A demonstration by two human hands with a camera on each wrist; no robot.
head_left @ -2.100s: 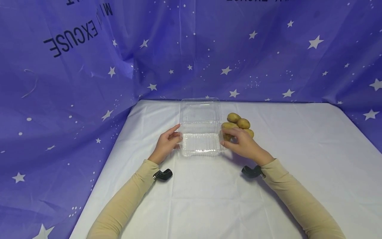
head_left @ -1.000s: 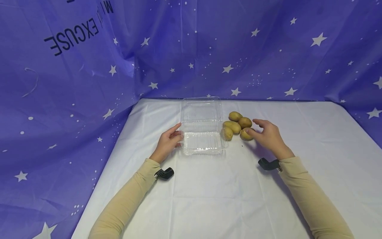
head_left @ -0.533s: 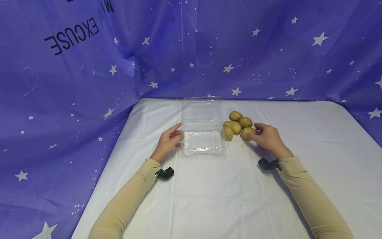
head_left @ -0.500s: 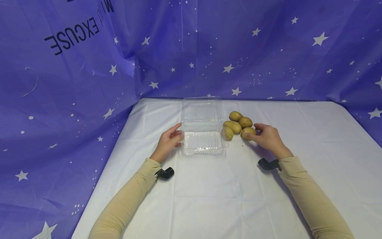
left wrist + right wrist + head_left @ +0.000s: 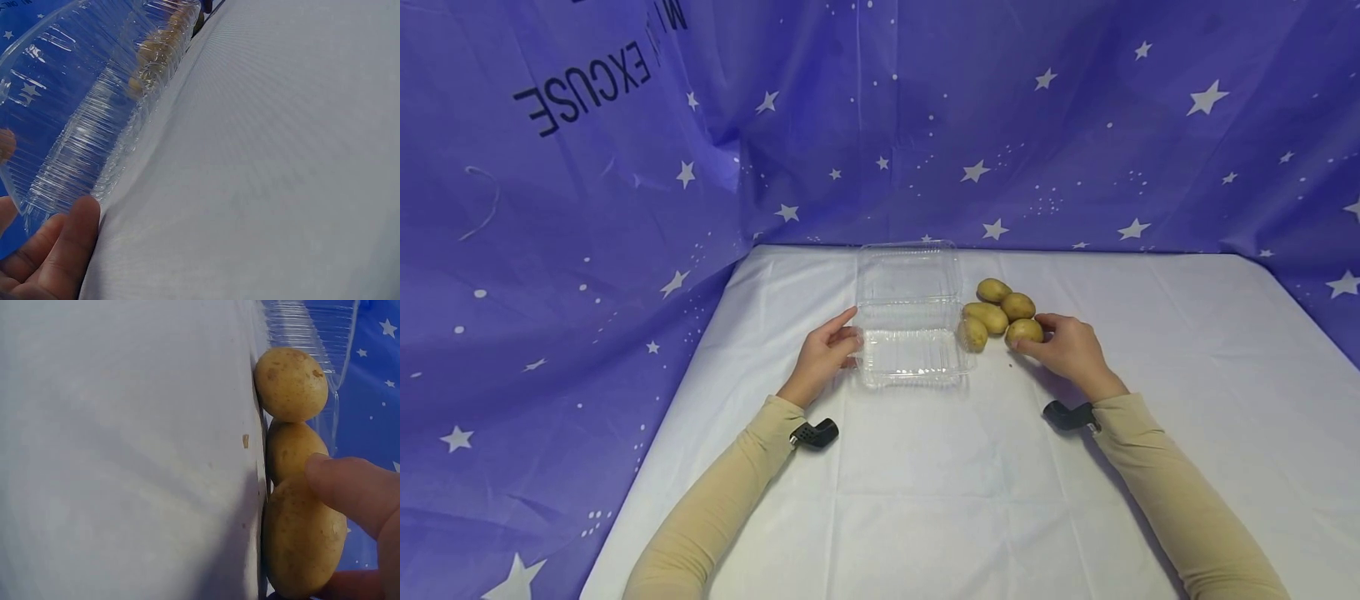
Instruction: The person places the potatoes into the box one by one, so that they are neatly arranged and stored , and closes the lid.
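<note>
A clear plastic clamshell container stands on the table with its lid raised at the back. My left hand holds its left side, fingers bent at the ribbed wall in the left wrist view. To the right of the container lie several potatoes in a cluster. My right hand grips the nearest right potato, thumb on its near side and fingers round the far side. That potato sits at the table surface; in the right wrist view other potatoes show beyond it.
A white cloth covers the table. A purple curtain with stars hangs behind and to the left. A tiny brown speck lies near the potatoes. Black cameras sit at both wrists.
My right hand has left the container's right side and moved right to the potatoes, where thumb and fingers have closed on one. My left hand stays at the container.
</note>
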